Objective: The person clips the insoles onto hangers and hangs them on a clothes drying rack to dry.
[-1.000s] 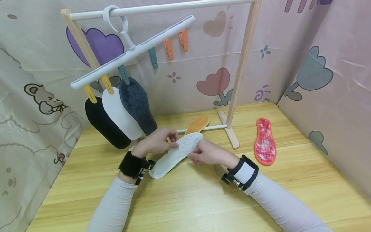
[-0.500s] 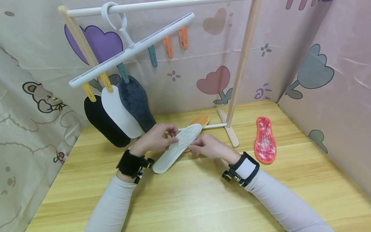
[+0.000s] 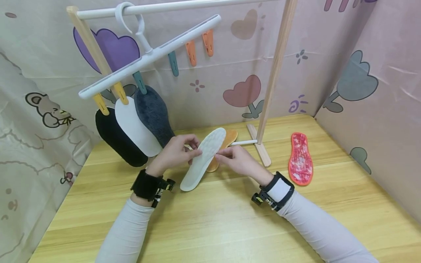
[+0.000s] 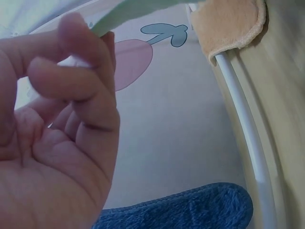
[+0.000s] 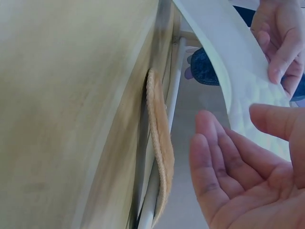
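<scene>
My left hand (image 3: 179, 151) pinches a white insole (image 3: 205, 157) near its left edge, thumb on the quilted face. The insole is held up on a slant; in the left wrist view only a pale strip of insole (image 4: 143, 12) shows beyond the fingers. My right hand (image 3: 236, 159) is at the insole's right edge. In the right wrist view its thumb and fingers (image 5: 209, 171) stand apart, with the insole's edge showing between them. Behind the white insole, an orange fluffy insole (image 3: 231, 137) leans over the rack's low white bar (image 5: 176, 90).
A black insole (image 3: 120, 140), another white insole (image 3: 138, 128) and a dark grey fluffy insole (image 3: 154, 113) hang by clothespins from a tilted white hanger (image 3: 151, 56) on the rack. Several clothespins farther right hold nothing. A red insole (image 3: 300, 159) lies on the table at right.
The white insole has risen and turned steeper, its lower end moving up and right. The left hand moved up slightly with it, and more of the orange insole shows now.
</scene>
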The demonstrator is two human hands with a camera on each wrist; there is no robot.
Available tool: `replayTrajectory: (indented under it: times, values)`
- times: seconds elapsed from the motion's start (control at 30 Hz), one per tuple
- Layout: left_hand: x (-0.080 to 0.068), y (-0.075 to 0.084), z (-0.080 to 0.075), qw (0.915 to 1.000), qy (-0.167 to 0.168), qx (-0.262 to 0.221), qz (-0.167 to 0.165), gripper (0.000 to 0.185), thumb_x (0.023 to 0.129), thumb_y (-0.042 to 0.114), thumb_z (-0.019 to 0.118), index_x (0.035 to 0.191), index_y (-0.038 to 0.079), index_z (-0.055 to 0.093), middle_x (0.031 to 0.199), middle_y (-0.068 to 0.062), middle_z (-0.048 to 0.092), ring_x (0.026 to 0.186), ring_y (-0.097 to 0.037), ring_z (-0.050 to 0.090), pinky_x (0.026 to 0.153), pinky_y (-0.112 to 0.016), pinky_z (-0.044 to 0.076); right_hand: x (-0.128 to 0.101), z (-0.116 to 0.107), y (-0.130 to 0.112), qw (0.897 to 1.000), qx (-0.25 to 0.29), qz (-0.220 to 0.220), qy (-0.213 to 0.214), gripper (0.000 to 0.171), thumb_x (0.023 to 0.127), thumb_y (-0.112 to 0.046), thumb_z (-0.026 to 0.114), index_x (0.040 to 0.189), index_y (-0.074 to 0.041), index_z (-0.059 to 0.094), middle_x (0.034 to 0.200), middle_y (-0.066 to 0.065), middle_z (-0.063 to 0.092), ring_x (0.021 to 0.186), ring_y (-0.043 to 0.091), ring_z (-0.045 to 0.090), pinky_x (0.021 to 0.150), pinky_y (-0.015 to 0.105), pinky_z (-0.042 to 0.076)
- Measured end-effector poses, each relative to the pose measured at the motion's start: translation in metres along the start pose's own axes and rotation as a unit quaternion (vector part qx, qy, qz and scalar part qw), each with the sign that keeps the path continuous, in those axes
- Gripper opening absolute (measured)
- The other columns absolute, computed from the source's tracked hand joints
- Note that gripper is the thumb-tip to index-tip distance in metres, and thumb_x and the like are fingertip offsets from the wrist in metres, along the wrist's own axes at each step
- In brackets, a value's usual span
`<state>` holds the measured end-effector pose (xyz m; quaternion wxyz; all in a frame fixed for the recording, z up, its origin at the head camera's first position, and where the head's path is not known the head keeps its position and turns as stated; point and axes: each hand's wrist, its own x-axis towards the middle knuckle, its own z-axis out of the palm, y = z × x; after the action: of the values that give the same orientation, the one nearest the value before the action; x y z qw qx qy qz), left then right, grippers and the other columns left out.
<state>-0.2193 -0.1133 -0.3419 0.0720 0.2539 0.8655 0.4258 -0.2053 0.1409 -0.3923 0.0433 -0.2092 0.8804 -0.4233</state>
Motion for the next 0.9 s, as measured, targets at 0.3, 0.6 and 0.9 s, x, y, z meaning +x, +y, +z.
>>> replayTrajectory:
  times: [0.3, 0.6, 0.9]
  values:
    - [0.0, 0.0035, -0.0008, 0.9991, 0.034, -0.014, -0.021, 0.011, 0.099, 0.01, 0.078, 0.102, 0.005, 0.069, 0.096, -0.013, 0.068, 0.061, -0.019, 0.064, 0.059, -0.035, 0.059, -0.0002, -0.005, -0.002, 0.997, 0.05, 0.006, 0.061, 0.03, 0.108, -0.025, 0.066, 0.122, -0.002, 0.079, 0.104, 0.016, 0.083, 0.099, 0.034, 0.08, 0.088, 0.038, 0.063]
    - [-0.0011, 0.0048, -0.0005, 0.9986, 0.044, -0.014, -0.026, 0.012, 0.097, 0.01, 0.079, 0.103, 0.005, 0.069, 0.094, -0.012, 0.07, 0.056, -0.019, 0.064, 0.055, -0.031, 0.055, -0.0005, -0.007, -0.0047, 0.991, 0.101, 0.009, 0.087, 0.028, 0.107, -0.021, 0.068, 0.121, 0.001, 0.078, 0.107, 0.019, 0.082, 0.099, 0.038, 0.08, 0.088, 0.038, 0.065]
    - [-0.0013, 0.0037, -0.0001, 0.9982, 0.048, -0.016, -0.032, 0.016, 0.096, 0.011, 0.081, 0.103, 0.005, 0.068, 0.091, -0.011, 0.071, 0.06, -0.031, 0.067, 0.054, -0.03, 0.052, 0.0004, -0.0092, -0.0074, 0.987, 0.119, 0.009, 0.11, 0.023, 0.105, -0.018, 0.072, 0.116, 0.001, 0.08, 0.105, 0.022, 0.081, 0.096, 0.037, 0.08, 0.085, 0.039, 0.065]
